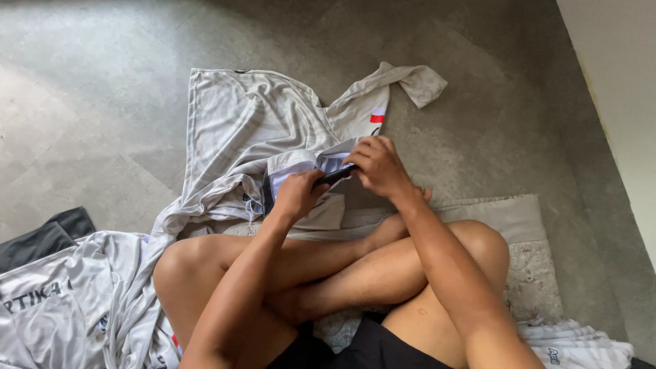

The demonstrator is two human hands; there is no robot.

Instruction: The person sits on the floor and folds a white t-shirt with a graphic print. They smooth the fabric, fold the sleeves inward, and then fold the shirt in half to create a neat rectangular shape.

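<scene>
Left hand [297,195] and right hand [377,166] pinch shirt [239,130] hem (bare floor [102,102] beyond).

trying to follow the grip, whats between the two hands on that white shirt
In the head view, a dark narrow object spans the gap between the left hand and right hand, over a fold of the white shirt; what it is cannot be told.

Cross-legged on a cushion [509,215], the person works over a white striped shirt [253,130] spread on the grey floor [89,102]; left hand [298,195] grips a dark tool [335,176], right hand [379,166] pinches the folded fabric just beside it, more pale shirts [61,301] heaped at the left knee
</scene>
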